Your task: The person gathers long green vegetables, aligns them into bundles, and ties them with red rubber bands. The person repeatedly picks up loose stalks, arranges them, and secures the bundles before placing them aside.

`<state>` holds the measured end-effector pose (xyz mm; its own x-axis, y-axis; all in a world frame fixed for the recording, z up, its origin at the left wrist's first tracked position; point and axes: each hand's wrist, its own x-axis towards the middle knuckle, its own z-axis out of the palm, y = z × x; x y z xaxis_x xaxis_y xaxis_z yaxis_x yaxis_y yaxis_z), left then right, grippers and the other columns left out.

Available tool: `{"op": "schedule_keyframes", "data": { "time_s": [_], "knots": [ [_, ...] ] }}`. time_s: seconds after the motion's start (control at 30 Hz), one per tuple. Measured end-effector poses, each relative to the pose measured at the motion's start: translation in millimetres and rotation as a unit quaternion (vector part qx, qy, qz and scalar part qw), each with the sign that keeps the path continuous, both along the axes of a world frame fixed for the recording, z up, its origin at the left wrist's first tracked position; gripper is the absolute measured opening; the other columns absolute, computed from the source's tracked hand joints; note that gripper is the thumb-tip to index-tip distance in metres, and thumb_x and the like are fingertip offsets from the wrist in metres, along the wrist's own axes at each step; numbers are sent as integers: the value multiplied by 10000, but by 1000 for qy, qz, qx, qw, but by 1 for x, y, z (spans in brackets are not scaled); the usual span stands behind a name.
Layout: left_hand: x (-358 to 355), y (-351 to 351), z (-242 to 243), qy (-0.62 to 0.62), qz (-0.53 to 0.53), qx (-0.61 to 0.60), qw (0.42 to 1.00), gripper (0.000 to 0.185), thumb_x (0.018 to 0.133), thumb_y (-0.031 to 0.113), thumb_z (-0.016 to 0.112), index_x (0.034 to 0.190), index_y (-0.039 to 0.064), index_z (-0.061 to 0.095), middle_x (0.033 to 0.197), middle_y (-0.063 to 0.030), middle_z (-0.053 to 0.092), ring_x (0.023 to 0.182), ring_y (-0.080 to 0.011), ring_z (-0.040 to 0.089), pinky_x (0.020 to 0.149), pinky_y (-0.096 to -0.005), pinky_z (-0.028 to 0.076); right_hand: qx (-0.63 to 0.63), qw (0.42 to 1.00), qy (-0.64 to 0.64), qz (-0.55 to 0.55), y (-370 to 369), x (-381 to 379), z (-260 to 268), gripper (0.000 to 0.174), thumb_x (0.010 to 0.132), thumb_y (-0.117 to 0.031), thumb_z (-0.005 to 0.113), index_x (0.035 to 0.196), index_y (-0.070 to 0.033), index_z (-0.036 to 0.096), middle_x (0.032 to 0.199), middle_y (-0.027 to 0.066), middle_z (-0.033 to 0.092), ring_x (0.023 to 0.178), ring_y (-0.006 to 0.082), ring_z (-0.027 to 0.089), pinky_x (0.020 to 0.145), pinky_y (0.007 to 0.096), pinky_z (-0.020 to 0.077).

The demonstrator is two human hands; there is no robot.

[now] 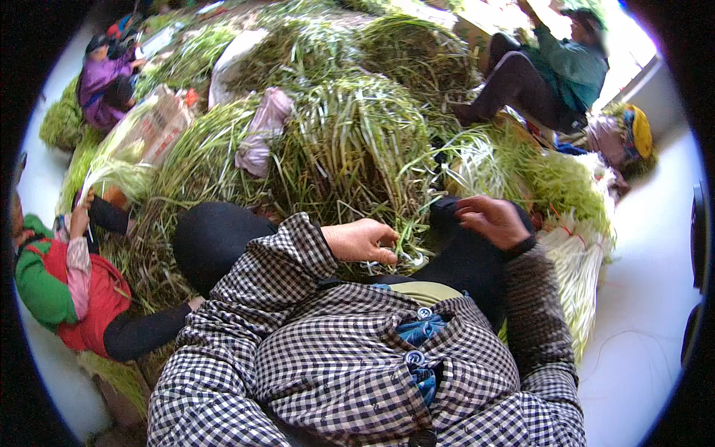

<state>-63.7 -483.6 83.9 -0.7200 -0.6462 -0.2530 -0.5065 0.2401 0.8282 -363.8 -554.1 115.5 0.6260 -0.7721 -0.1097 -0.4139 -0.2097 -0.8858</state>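
My left hand is over my lap, its fingers loosely curved and a little apart beside a few green stalks; no firm hold on them shows. My right hand is bent at the wrist above my dark-clad knee; it is slightly blurred, and its fingertips point left. Between and beyond my knees rises a large heap of long green leafy stalks, brownish at its lower part. To the right of my right leg lie pale white stalks in a bundle, bound with a thin red tie.
A person in a red apron sits at the left, holding pale stalks. Another in purple sits at the far left, and one in green at the upper right. A pinkish cloth and a printed sack lie on the heaps.
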Motion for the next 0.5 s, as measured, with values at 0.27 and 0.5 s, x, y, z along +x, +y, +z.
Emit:
{"op": "schedule_keyframes", "data": {
  "time_s": [0.27, 0.5],
  "knots": [
    [33, 11, -41, -21, 98, -44, 994, 558, 813, 339, 647, 1173, -60, 497, 1002, -253, 594, 955, -360, 591, 816, -395, 478, 42, 984, 79, 156, -29, 129, -118, 312, 815, -129, 681, 1087, 0, 600, 936, 107, 670, 788, 145, 646, 701, 277, 522],
    [41, 15, -29, -98, 102, 12, 990, 400, 800, 288, 635, 1021, -32, 538, 929, -251, 609, 912, -396, 597, 790, -457, 482, -84, 993, 18, 86, -54, 185, -151, 388, 789, -80, 652, 1157, -25, 542, 1053, 141, 610, 927, 236, 615, 802, 333, 499]
  ]
}}
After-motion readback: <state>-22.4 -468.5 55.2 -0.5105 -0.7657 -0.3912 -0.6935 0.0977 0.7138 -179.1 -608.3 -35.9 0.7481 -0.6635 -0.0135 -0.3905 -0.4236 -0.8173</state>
